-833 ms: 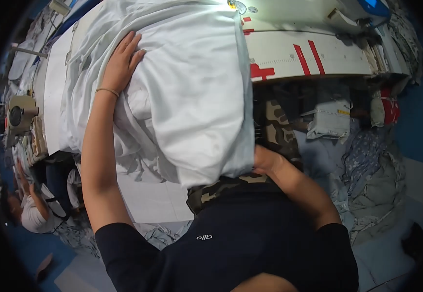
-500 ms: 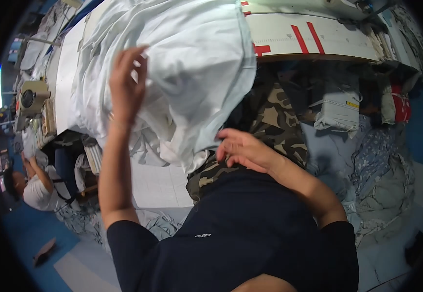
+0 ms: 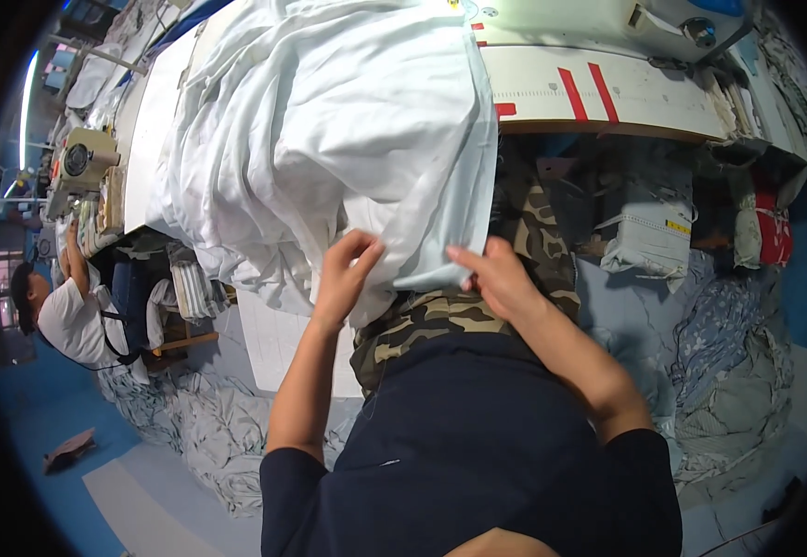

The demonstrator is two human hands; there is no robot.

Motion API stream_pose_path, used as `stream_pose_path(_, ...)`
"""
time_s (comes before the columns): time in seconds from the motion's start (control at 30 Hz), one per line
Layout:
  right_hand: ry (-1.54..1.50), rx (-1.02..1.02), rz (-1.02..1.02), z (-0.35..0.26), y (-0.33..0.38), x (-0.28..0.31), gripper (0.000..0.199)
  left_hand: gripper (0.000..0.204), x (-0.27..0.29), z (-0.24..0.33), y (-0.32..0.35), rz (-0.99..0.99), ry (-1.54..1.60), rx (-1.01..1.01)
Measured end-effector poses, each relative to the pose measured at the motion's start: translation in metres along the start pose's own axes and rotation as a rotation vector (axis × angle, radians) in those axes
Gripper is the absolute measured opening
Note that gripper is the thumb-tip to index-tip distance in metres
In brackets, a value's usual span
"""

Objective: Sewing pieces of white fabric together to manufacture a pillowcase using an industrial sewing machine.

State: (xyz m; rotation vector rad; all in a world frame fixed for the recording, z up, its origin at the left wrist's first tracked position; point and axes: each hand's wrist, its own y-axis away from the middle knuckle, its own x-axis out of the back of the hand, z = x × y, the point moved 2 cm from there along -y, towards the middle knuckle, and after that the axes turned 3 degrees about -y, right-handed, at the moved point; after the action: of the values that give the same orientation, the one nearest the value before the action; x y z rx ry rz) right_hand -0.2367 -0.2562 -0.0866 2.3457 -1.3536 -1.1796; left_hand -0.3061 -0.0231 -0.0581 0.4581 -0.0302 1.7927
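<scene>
Both hands pinch the hanging edge of the white sheet point(image 3: 329, 130), left hand point(image 3: 346, 278) and right hand point(image 3: 494, 278) close together. Most of it is heaped on the surface point(image 3: 645, 93); a hard tug could likely drag the heap onto the floor.

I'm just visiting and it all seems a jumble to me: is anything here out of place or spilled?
Yes: heaps of patterned fabric lie crumpled on the floor by the table. The white sheet spills off its edge, both hands gripping its hem.
</scene>
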Motion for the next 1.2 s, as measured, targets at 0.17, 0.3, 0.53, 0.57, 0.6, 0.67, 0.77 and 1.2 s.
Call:
stream_pose_path(0.17,-0.062,0.036,-0.139,0.000,0.045,0.001,0.014,0.005,0.036,0.104,0.062,-0.007,-0.097,-0.155)
stream_pose_path(0.3,0.015,0.065,-0.129,-0.007,0.069,-0.001,0.016,0.015,0.002,0.179,0.070,-0.297,-0.625,-0.670)
stream_pose_path(0.53,0.306,0.341,-0.095,-0.007,0.079,0.021,0.014,0.019,-0.088,0.153,0.043,-0.628,-0.917,-0.816)
stream_pose_path(0.57,0.304,0.342,-0.094,-0.008,0.081,0.022,0.014,0.019,-0.093,0.151,0.040,-0.606,-0.937,-0.879)
stream_pose_path(0.6,0.378,0.308,-0.062,-0.016,0.086,0.020,0.014,0.018,-0.098,0.150,0.037,-0.585,-0.955,-0.943)
stream_pose_path(0.67,0.450,0.269,-0.031,-0.018,0.086,0.022,0.015,0.017,-0.104,0.138,0.033,-0.598,-0.956,-0.908)
stream_pose_path(0.77,0.541,0.403,-0.013,-0.019,0.083,0.034,0.021,0.016,-0.113,0.124,0.028,-0.622,-0.951,-0.868)
stream_pose_path(1.2,0.945,1.254,-0.156,-0.145,0.064,-0.029,0.023,0.018,-0.036,0.187,-0.002,-1.322,0.192,-0.609)
